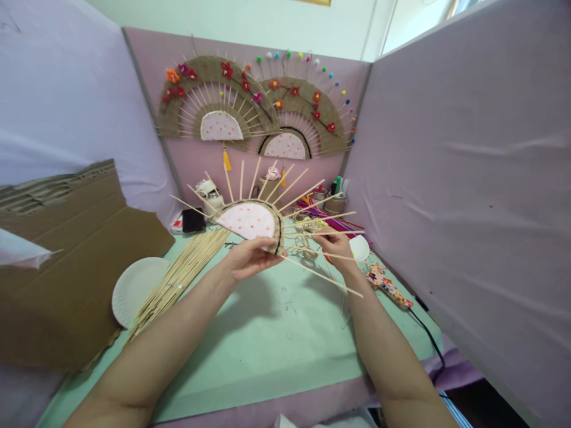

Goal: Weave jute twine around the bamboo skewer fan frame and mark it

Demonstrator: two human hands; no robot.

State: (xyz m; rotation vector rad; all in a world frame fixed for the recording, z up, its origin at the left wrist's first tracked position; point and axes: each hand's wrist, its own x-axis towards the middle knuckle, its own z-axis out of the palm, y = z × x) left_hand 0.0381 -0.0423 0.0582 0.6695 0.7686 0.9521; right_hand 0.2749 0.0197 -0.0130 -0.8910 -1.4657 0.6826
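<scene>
One half-round fan piece [247,220], dotted face, thin sticks [242,179] radiating from its curved rim, held up mid-frame above the table [267,351]. Left hand [252,258] gripping its lower right corner. Right hand [336,245] among the right-side sticks, fingers bent; can't tell if it pinches one. Step in hand: probably adjusting or checking sticks; next move likely calls for steady left hold, light right fingers. Left of frame: loose stick bundle [190,261], paper plate [131,285]. Right: floral glue gun [388,286]. Top centre: two decorated fans [172,122].
</scene>
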